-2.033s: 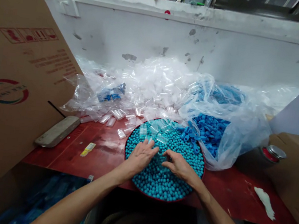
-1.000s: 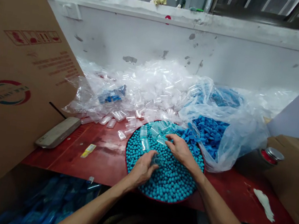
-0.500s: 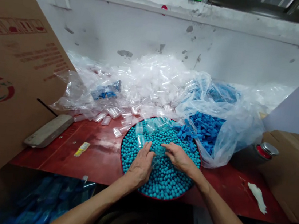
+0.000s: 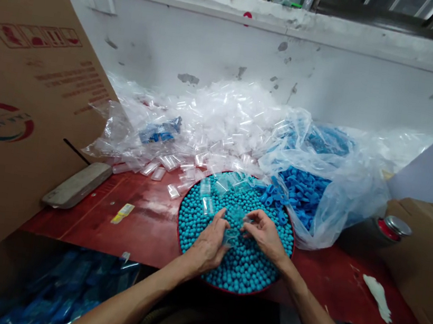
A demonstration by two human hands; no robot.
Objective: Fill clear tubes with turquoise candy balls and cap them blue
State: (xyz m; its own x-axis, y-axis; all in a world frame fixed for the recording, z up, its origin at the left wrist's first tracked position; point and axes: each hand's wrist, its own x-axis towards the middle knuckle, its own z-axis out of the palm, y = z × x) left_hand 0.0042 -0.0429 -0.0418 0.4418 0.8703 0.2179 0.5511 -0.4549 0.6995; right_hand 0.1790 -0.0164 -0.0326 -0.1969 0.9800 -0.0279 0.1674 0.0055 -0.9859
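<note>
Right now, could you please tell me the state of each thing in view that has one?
Left hand: holding a clear piece between thumb and fingers
Right hand: partly curled; whether it grips anything, I cannot tell
Round tray: filled with turquoise beads
Plastic bag: open, blue parts spilling onto the beads
Clear sleeves: heaped loosely, a few lying on the beads
Jar: metal lid on
White scrap: lying on the red table
</note>
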